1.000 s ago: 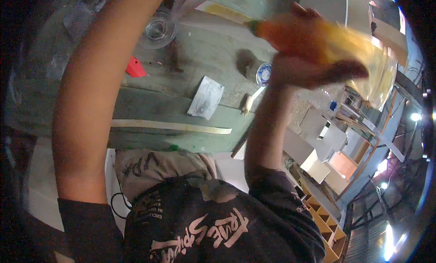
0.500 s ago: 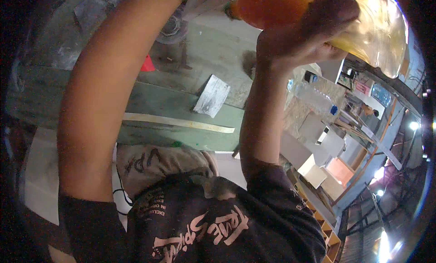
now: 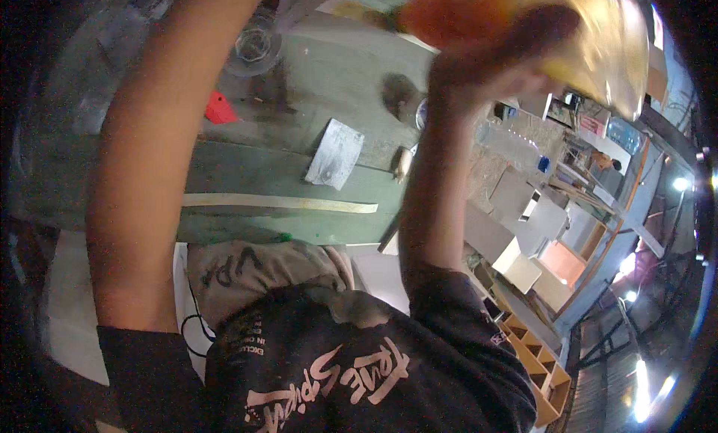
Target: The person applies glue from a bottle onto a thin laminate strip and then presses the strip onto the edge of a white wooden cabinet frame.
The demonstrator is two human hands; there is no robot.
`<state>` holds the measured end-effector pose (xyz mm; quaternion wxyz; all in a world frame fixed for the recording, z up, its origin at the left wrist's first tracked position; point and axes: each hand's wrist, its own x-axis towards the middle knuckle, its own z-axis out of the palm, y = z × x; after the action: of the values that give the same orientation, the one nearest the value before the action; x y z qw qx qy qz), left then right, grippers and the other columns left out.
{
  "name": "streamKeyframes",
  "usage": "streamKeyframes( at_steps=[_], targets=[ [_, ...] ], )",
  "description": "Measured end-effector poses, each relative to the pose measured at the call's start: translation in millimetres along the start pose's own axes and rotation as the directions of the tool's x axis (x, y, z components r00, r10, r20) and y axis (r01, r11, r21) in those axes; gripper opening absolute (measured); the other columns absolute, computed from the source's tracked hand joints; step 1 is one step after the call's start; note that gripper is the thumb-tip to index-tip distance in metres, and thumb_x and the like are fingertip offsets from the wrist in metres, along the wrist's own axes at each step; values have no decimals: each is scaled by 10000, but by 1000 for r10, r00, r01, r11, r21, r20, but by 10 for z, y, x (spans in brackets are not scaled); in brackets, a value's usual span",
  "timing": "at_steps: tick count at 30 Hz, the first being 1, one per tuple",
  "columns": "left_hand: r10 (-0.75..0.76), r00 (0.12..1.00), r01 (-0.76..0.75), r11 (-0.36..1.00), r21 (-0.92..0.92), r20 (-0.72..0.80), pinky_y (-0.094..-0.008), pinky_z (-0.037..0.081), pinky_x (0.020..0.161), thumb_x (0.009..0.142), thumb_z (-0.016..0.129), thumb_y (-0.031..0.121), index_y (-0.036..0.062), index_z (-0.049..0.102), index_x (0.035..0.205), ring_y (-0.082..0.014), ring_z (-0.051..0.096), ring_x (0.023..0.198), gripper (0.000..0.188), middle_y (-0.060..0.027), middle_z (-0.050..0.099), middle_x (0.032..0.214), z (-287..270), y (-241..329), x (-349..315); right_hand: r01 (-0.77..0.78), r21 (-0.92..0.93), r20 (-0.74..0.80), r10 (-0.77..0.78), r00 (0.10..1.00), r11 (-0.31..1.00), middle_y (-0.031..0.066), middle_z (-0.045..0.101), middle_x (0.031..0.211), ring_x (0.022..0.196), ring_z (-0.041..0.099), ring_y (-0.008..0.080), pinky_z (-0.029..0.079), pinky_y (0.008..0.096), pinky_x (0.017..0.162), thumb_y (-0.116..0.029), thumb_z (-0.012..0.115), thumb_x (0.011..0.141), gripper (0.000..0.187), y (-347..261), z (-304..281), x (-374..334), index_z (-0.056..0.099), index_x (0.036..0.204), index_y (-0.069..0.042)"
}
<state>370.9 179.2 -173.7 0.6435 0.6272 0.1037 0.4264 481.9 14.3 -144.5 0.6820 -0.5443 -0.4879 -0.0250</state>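
Observation:
Near the upper edge, my right hand (image 3: 508,63) is closed around a shiny, translucent yellow plastic object (image 3: 602,40). I cannot make out its exact kind. A blurred orange-red rounded part (image 3: 452,16) shows beside the hand, and I cannot tell whether it belongs to the same object. My left forearm (image 3: 161,141) rises past the upper edge, so the left hand is out of sight. Between the arms, a worn whitish sheet (image 3: 334,155) lies on the green-grey work surface (image 3: 262,164), with a long pale strip (image 3: 288,203) nearer to me.
A small red piece (image 3: 219,109) and a round clear object (image 3: 253,44) are by my left forearm. Another person's hand (image 3: 404,164) shows beside my right forearm. A clear bottle with a blue cap (image 3: 516,145) and pale boards (image 3: 531,209) are off to the right.
My left forearm has shifted slightly left, and the yellow object has moved a little left with my right hand. Another person's hand has come into sight by the whitish sheet.

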Motion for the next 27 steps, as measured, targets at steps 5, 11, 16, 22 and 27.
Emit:
streamKeyframes(
  at_steps=[5,11,16,22,27],
  targets=[
    [153,983,-134,976,171,-101,-303,445,961,984,524,264,38,668,1114,-174,597,1081,298,-55,660,1127,-59,-86,104,209,279,356,-303,884,937,216,459,1375,1229,513,332,461,498,1006,-582,440,1001,754,112,238,-97,283,1511,-49],
    [89,991,-75,988,134,-104,-344,415,1028,1007,494,274,12,667,1152,-192,592,1107,345,-85,668,1167,-84,-226,82,304,-144,331,-243,912,942,216,481,1365,1216,532,353,464,504,1006,-442,525,979,650,155,127,-384,355,1459,-37],
    [208,976,-192,959,210,-56,-354,407,1035,1018,484,274,15,666,1171,-208,589,1099,351,-91,663,1187,-174,-325,188,55,259,335,-144,931,964,208,510,1341,1183,564,318,484,459,988,-314,664,917,642,31,423,-368,390,1399,10],
    [121,992,-113,983,145,-47,-364,401,1046,1028,472,280,16,665,1167,-214,588,1107,356,-96,655,1199,-176,-250,169,-165,562,171,81,982,810,139,651,1063,890,655,216,533,303,748,-215,663,950,437,-281,600,-54,500,1274,28],
    [75,997,-71,990,122,-23,-372,396,1055,1036,461,286,17,664,1164,-220,588,1113,360,-101,648,1210,-228,-217,159,168,357,-41,-165,985,919,73,659,896,727,630,128,490,241,637,-193,674,958,324,-289,791,-51,574,1141,54]
  ],
)
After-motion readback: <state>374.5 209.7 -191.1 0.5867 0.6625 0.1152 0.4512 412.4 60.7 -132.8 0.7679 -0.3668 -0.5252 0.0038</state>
